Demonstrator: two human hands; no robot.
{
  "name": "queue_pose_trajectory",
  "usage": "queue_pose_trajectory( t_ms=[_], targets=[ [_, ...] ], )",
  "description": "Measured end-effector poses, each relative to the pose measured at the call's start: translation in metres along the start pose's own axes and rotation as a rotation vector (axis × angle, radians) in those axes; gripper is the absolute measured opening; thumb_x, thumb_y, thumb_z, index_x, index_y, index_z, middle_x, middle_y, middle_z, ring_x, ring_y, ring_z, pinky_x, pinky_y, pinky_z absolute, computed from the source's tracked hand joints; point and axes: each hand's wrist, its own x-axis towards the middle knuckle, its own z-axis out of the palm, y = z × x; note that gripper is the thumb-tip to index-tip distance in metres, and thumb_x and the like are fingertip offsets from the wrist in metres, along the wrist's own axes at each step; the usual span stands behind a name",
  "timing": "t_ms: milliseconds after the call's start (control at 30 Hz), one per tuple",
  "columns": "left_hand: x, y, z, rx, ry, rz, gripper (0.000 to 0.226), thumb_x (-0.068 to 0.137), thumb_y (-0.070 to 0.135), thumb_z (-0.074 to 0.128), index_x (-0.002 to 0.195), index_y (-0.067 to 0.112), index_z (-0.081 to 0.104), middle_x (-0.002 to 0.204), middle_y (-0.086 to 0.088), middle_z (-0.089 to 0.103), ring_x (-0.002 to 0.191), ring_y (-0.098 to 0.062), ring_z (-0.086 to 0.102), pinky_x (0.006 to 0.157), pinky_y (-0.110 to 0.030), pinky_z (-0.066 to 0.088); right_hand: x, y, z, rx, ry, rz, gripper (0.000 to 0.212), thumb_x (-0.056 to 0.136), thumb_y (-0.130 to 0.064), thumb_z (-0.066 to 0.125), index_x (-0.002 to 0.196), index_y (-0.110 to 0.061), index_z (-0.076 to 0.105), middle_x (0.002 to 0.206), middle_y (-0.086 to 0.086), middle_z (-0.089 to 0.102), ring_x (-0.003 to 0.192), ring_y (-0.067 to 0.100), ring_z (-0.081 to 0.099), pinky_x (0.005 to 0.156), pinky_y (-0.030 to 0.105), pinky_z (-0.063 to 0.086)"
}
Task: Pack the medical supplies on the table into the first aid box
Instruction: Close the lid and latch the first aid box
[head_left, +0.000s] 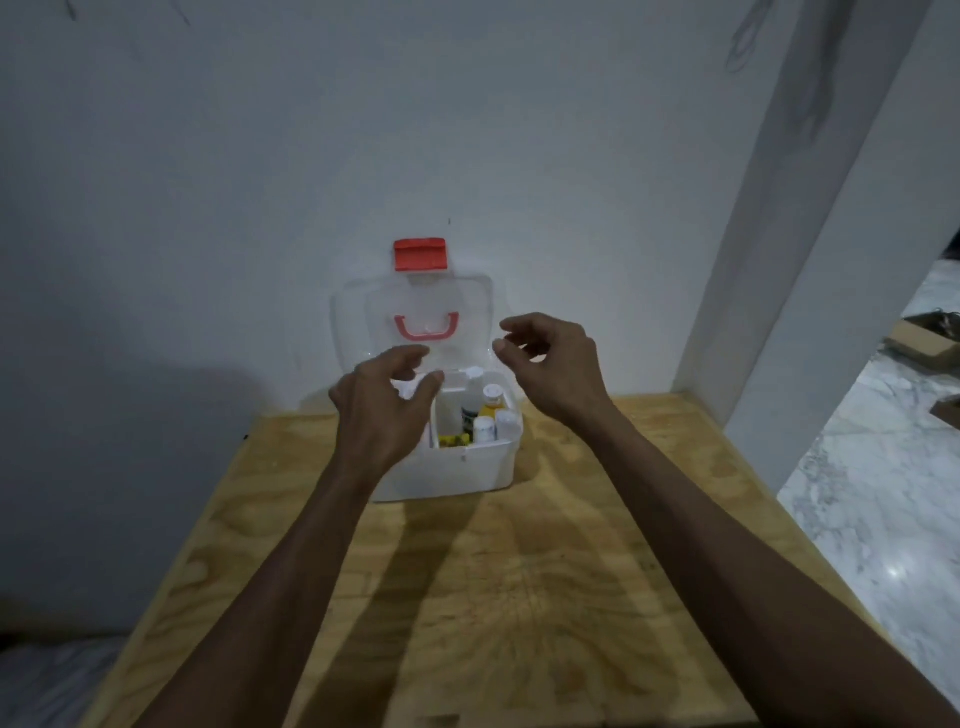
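- We record a white plastic first aid box (457, 470) standing at the far end of a light plywood table (519, 597), close against a pale painted wall (260, 182).
- Its clear plastic lid (363, 312) stands raised behind the box and leans toward the wall; a red carrying handle (426, 327) sits on the lid, and a red latch (420, 254) sits at its top edge.
- We note several supplies inside the right-hand compartment: a tall white bottle (471, 397), a yellow bottle with a white cap (492, 400), and two small white-capped containers (484, 428) near the front wall. A small yellow item (453, 441) lies low in the same compartment; we cannot identify it.
- The left-hand compartment is hidden by the left hand; we cannot tell its contents.
- The left hand (382, 400) hovers over the left part of the box, fingers loosely curled and spread, holding nothing. We cannot tell whether it touches the rim.
- The right hand (553, 364) is raised beside the lid's right edge, above the box, fingers loosely curled and empty.
- Both bare forearms extend across the table from the near edge.
- To the right, we observe a white wall pillar (810, 260), a marble-patterned floor (883, 493) and a brown cardboard piece (919, 343) on that floor.
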Motion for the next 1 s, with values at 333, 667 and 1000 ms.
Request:
queue_pose_trajectory(
  t_ms=[333,667,1000],
  targets=[
    [0.076,-0.024,-0.027,-0.011,0.165,-0.161,0.054,0.092,0.034,0.062,0.141,0.017,0.047,0.142,-0.009,0.052,0.119,-0.024,0.058,0.097,-0.037,0.046,0.072,-0.012,0.033,0.041,0.095,0.083,0.043,0.092,-0.026,0.064,0.133,-0.016,0.055,0.123,0.003,0.063,0.110,0.013,0.058,0.096,0.030,0.048],
    [0.099,-0.036,-0.016,-0.077,0.151,-0.213,0.044,0.097,0.037,0.054,0.134,0.013,0.056,0.131,-0.009,0.063,0.113,-0.020,0.062,0.096,-0.033,0.048,0.095,-0.005,0.048,0.236,0.172,0.238,0.027,0.098,-0.031,0.053,0.120,-0.019,0.064,0.108,-0.006,0.066,0.095,0.007,0.060,0.071,0.015,0.044],
    [0.060,-0.023,-0.029,-0.118,0.258,-0.213,0.031,0.098,0.032,0.052,0.119,0.014,0.066,0.117,-0.003,0.070,0.101,-0.008,0.059,0.086,-0.024,0.045,0.060,-0.005,0.037,0.373,0.205,0.280,0.016,0.097,-0.030,0.055,0.103,-0.024,0.068,0.097,-0.009,0.069,0.096,0.012,0.065,0.084,0.028,0.051]
  ],
)
